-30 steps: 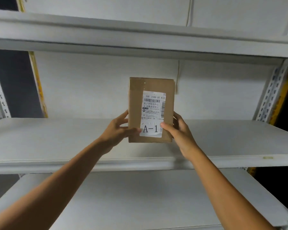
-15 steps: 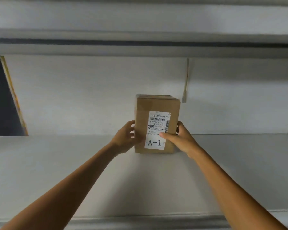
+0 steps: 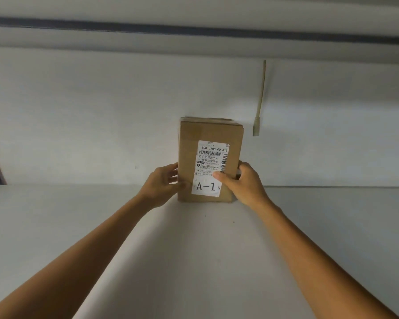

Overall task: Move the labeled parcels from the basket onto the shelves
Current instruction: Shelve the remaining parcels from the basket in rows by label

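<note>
The parcel point(image 3: 211, 160) stands upright on the shelf point(image 3: 78, 226), left hand point(image 3: 162, 184) and right hand point(image 3: 243, 183) gripping its sides.

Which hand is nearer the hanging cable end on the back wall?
Right hand, gripping the parcel just below the cable end; left hand holds the parcel's far side.

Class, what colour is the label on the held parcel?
White label with black print, head view.
</note>
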A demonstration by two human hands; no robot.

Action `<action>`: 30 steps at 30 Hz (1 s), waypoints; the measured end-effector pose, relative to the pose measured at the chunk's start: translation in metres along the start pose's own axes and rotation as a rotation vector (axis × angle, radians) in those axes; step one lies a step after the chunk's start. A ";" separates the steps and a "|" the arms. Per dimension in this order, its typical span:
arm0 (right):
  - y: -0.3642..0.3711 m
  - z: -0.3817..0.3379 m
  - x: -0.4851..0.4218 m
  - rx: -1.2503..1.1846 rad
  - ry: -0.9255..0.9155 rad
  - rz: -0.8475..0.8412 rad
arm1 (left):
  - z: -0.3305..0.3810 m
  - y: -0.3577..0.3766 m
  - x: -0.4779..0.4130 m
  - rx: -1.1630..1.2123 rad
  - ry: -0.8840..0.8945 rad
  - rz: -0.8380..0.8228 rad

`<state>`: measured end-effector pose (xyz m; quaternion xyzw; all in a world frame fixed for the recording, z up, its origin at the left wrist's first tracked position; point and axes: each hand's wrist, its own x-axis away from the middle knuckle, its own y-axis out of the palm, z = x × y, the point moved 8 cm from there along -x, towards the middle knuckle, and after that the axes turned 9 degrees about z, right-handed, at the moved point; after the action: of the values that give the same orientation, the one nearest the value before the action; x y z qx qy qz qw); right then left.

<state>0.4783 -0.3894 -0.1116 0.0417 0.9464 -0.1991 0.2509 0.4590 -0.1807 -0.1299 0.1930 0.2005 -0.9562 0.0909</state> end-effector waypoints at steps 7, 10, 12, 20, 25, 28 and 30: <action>-0.010 -0.011 0.013 0.300 0.138 0.155 | 0.004 0.006 0.018 0.130 -0.230 0.080; -0.012 -0.016 0.021 0.205 0.199 0.195 | 0.005 0.004 0.029 0.123 -0.270 0.107; -0.015 -0.017 0.030 0.119 0.257 0.190 | 0.014 0.002 0.040 0.099 -0.286 0.097; -0.039 -0.062 0.086 0.252 0.215 -0.018 | 0.057 -0.002 0.074 -0.311 -0.073 -0.128; -0.083 -0.087 0.137 0.346 0.247 0.016 | 0.102 0.024 0.101 -0.388 0.076 -0.325; -0.118 -0.096 0.172 0.387 0.285 0.068 | 0.131 0.050 0.126 -0.387 0.145 -0.398; -0.144 -0.099 0.196 0.416 0.322 0.115 | 0.150 0.072 0.144 -0.374 0.181 -0.439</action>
<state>0.2362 -0.4863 -0.0780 0.1771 0.9089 -0.3657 0.0939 0.2959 -0.3223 -0.0867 0.2095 0.4171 -0.8784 -0.1024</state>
